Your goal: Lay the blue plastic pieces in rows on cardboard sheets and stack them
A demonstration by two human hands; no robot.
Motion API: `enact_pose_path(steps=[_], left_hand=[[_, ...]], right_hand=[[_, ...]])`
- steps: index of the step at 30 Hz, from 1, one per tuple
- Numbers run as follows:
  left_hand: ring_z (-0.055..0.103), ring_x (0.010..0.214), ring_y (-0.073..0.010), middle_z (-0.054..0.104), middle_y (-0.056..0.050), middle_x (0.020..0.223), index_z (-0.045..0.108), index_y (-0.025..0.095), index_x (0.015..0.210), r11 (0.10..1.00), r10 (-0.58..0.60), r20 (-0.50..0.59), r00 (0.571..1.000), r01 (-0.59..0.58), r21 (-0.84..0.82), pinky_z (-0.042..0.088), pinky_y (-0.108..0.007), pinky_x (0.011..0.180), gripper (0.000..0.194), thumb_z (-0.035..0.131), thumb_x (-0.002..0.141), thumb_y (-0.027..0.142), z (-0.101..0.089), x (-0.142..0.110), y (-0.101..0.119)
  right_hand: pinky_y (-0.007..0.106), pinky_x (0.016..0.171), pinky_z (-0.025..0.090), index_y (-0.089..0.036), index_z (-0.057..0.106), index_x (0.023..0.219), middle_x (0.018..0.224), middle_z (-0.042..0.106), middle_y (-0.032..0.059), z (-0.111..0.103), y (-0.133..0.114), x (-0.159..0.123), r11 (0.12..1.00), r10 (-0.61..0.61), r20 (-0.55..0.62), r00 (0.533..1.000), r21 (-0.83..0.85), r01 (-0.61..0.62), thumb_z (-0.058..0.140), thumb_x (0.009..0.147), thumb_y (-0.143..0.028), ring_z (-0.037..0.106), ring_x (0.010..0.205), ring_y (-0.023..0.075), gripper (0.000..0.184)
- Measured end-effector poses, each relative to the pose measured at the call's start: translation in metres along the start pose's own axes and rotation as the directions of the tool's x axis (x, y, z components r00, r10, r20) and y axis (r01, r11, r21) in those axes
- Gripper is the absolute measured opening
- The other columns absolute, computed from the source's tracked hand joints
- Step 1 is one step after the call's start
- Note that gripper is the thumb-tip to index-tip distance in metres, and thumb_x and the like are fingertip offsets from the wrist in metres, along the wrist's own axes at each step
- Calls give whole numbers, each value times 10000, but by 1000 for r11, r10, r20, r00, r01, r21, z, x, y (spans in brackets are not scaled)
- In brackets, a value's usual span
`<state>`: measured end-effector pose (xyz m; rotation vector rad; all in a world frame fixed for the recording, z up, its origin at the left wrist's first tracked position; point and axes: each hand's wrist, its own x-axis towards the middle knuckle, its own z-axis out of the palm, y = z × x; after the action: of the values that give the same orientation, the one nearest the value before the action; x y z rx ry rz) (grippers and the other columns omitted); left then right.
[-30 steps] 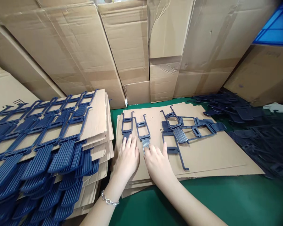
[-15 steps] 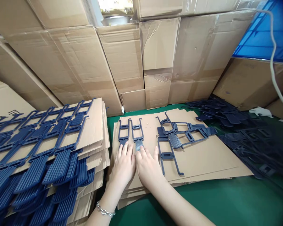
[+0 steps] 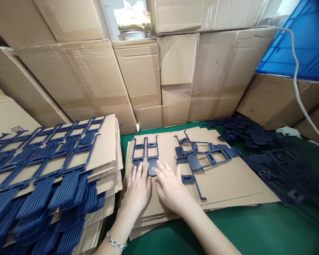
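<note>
Two dark-blue plastic frames lie side by side on a cardboard sheet (image 3: 228,191), the left frame (image 3: 138,152) and the right frame (image 3: 152,150), each with a ribbed paddle at its near end. My left hand (image 3: 138,191) rests with fingers stretched over the left frame's paddle, hiding part of it. Beside it, my right hand (image 3: 172,189) is open, its fingers spread and the tips at the edge of the right frame's paddle (image 3: 153,168). Several loose frames (image 3: 195,161) lie crossed over one another to the right, one partly behind my right hand.
On the left stands a stack of cardboard sheets (image 3: 106,152) layered with rows of similar frames (image 3: 66,187). A dark pile of more parts (image 3: 255,132) lies at the right on the green table (image 3: 236,226). Cardboard boxes (image 3: 90,78) wall off the back; a white cable (image 3: 296,71) hangs at right.
My right hand has shifted slightly right, off the right frame's paddle, uncovering more of it. My left hand stays by the left frame. The camera view has tilted up a little.
</note>
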<state>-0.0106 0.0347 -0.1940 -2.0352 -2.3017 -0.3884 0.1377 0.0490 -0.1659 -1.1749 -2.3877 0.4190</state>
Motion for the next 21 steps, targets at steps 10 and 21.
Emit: enact_pose_path(steps=[10, 21], left_hand=[[110, 1327, -289, 239, 13, 1428, 252, 344, 1344, 978, 208, 169, 963, -205, -32, 71, -654, 987, 473, 254, 878, 426, -12, -2, 8], [121, 1319, -315, 201, -14, 1440, 243, 342, 1347, 975, 223, 201, 954, -222, -26, 84, -645, 989, 532, 308, 846, 507, -11, -1, 4]], right_hand=[[663, 937, 41, -243, 458, 1256, 1415, 209, 42, -27, 58, 0, 854, 405, -141, 903, -294, -429, 339, 856, -294, 150, 1292, 286, 421], [685, 877, 114, -390, 459, 1240, 1432, 152, 40, -26, 86, -2, 759, 535, -164, 829, -337, -557, 374, 849, -389, 201, 1255, 350, 401]])
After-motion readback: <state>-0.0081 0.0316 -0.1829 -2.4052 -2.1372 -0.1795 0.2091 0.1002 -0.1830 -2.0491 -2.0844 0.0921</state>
